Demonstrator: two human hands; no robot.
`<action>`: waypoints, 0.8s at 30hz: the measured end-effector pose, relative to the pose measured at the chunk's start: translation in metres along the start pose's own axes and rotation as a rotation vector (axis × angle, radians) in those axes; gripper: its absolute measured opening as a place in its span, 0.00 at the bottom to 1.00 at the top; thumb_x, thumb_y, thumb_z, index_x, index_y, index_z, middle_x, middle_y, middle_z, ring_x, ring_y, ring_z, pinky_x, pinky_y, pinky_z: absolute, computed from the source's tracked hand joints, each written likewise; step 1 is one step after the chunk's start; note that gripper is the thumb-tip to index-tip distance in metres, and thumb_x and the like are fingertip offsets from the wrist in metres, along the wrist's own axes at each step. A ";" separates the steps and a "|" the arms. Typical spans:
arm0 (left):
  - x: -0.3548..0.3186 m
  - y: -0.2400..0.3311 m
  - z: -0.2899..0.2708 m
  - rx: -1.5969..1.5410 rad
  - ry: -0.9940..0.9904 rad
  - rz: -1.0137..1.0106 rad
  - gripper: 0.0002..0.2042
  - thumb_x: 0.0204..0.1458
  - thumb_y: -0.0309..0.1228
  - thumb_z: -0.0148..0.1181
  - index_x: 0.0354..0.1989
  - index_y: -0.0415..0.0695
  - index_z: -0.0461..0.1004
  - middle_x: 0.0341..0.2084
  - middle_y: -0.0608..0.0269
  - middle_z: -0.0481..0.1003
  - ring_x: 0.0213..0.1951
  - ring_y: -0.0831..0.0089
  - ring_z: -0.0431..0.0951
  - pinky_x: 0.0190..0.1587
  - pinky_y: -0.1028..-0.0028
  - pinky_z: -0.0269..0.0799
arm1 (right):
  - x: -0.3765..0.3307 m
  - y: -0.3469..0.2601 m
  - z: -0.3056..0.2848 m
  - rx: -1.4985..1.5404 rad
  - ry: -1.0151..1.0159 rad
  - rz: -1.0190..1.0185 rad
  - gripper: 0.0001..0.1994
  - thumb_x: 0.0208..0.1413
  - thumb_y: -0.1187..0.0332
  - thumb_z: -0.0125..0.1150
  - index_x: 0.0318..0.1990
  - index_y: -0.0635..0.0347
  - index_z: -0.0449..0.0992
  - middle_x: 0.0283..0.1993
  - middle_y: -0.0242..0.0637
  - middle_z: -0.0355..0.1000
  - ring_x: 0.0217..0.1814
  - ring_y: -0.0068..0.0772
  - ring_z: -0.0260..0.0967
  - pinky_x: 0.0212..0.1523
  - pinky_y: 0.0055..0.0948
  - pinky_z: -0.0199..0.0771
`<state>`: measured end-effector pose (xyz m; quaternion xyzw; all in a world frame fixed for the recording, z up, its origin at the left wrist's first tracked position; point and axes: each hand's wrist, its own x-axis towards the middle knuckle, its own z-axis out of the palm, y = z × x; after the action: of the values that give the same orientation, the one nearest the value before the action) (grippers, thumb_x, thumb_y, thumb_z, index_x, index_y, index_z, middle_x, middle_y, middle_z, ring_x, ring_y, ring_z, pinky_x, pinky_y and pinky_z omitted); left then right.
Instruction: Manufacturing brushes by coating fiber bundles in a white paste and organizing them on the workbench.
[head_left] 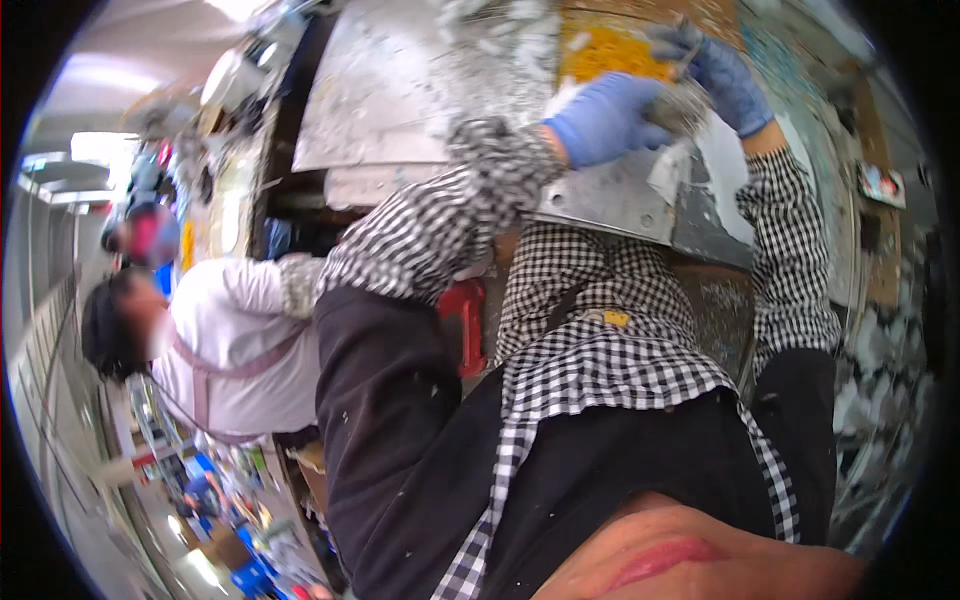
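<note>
Both my hands wear blue gloves and work close together over the bench at the upper right. My left hand (608,118) is closed round a grey, bristly clump (686,108) whose kind I cannot make out. Just beyond it, my right hand (728,82) has its fingers bent together near a thin, dark piece; what they grip is blurred. Behind my hands lies a heap of small yellow pieces (608,56). Below them a metal plate (600,208) with holes sits along the bench's near edge.
A scuffed pale board (385,85) covers the bench to the left, with white scraps (500,20) at its far side. A red clamp-like part (462,325) is under the bench edge. A person in a white top (240,330) works close by on my left.
</note>
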<state>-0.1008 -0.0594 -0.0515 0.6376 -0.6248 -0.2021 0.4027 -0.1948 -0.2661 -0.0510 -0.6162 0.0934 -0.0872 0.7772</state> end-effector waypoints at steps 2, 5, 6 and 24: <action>0.002 -0.006 -0.007 -0.341 -0.001 -0.152 0.19 0.58 0.41 0.69 0.50 0.40 0.80 0.35 0.59 0.84 0.38 0.75 0.83 0.41 0.73 0.79 | -0.012 -0.002 0.009 0.361 -0.128 -0.175 0.19 0.66 0.59 0.61 0.55 0.64 0.79 0.51 0.36 0.79 0.51 0.29 0.77 0.52 0.31 0.77; 0.007 -0.013 -0.014 -0.629 -0.140 -0.191 0.17 0.62 0.42 0.64 0.53 0.43 0.79 0.32 0.62 0.83 0.39 0.76 0.82 0.42 0.75 0.78 | -0.030 -0.030 0.029 -0.226 -0.192 -0.335 0.19 0.60 0.67 0.66 0.57 0.63 0.77 0.52 0.37 0.79 0.48 0.32 0.78 0.51 0.35 0.79; 0.008 -0.015 -0.013 -0.406 -0.109 -0.062 0.17 0.63 0.42 0.64 0.53 0.44 0.79 0.33 0.62 0.83 0.40 0.75 0.82 0.43 0.74 0.78 | -0.033 -0.037 0.037 -0.500 -0.188 -0.474 0.21 0.58 0.68 0.66 0.59 0.62 0.76 0.51 0.37 0.79 0.46 0.33 0.78 0.50 0.34 0.79; -0.078 -0.045 0.065 -0.256 0.274 -0.267 0.30 0.67 0.53 0.48 0.69 0.45 0.64 0.61 0.52 0.70 0.62 0.60 0.71 0.66 0.63 0.69 | -0.106 -0.011 0.027 -0.468 0.327 -0.658 0.17 0.67 0.59 0.61 0.55 0.62 0.77 0.47 0.33 0.78 0.49 0.25 0.74 0.52 0.27 0.75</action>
<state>-0.1325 -0.0058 -0.1440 0.6798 -0.4435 -0.2428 0.5313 -0.2903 -0.2166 -0.0302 -0.7508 0.0312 -0.4034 0.5222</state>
